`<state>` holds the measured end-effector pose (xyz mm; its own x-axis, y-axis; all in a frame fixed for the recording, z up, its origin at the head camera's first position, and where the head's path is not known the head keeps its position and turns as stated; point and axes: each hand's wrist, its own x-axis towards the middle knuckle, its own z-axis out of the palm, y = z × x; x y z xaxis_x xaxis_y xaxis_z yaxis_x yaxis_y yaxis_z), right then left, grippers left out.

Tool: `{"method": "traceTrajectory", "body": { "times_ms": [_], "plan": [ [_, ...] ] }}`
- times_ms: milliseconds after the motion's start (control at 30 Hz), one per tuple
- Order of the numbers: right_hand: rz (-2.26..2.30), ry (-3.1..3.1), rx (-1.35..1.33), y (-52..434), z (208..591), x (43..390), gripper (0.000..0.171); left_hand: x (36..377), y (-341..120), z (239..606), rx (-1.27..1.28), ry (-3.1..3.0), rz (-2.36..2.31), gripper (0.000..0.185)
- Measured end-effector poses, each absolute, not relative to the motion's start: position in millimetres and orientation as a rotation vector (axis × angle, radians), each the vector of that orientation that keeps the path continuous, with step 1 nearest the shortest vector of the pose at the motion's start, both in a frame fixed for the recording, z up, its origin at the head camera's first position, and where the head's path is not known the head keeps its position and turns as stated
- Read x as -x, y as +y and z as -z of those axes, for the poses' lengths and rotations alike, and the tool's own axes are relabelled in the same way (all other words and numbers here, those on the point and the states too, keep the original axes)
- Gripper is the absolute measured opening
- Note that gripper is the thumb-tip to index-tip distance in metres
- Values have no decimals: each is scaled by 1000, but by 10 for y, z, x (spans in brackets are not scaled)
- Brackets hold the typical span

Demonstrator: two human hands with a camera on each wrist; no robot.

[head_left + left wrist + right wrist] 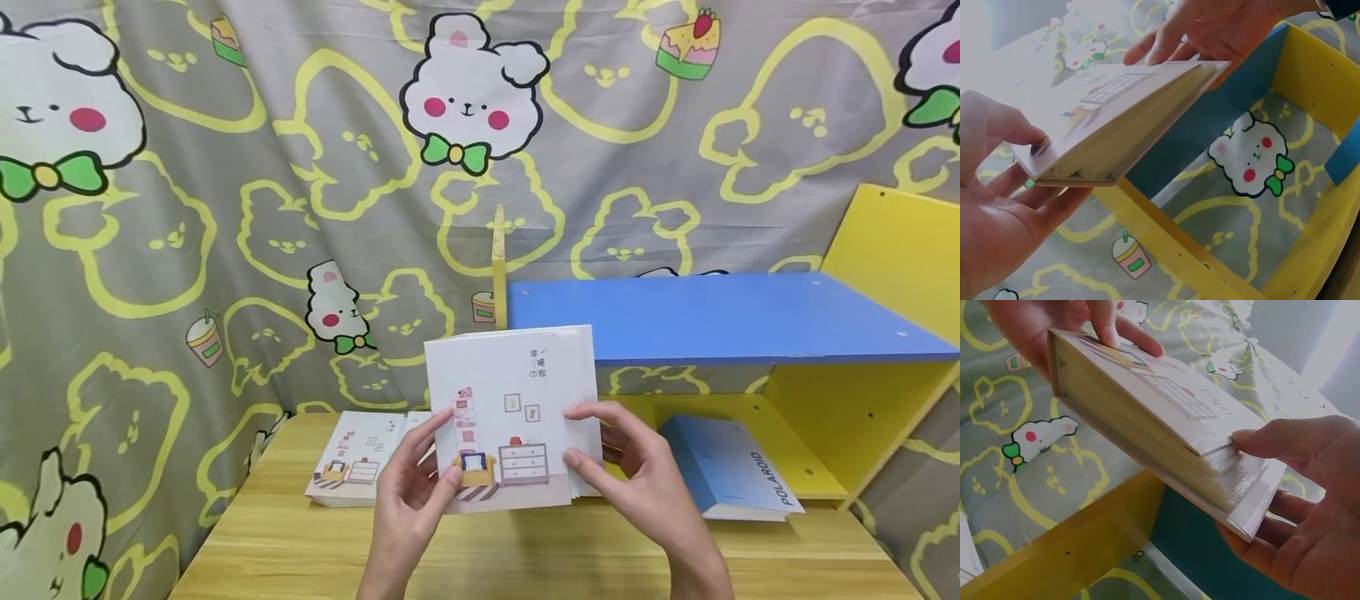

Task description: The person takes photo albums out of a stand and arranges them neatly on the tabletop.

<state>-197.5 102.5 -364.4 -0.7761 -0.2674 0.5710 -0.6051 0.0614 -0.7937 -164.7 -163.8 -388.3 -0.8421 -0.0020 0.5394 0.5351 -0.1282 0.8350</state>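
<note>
A grey curtain (225, 208) printed with white bears and yellow outlines hangs behind a pale wooden surface (300, 542), where a second illustrated white album (356, 467) lies flat at the left. Above the middle, the left hand (416, 492) pinches the lower left corner of a white photo album (513, 417) held upright, thumb on its cover. The right hand (637, 475) pinches its right edge, thumb on the cover, fingers behind; further right a blue Polaroid album (731, 467) lies inside a yellow shelf unit (885, 275) with a blue board (712, 312).
</note>
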Motion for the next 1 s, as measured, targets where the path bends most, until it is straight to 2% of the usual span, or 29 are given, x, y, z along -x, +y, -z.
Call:
{"method": "traceTrajectory", "body": {
  "times_ms": [633,1000],
  "plan": [
    [-1885,-2051,-904,858,3694,2030,39,1622,-1816,3847,470,-1818,1989,62],
    [-1855,-2056,-986,941,3714,1992,44,1645,-1801,3880,530,-1807,1972,60]
  ]
}}
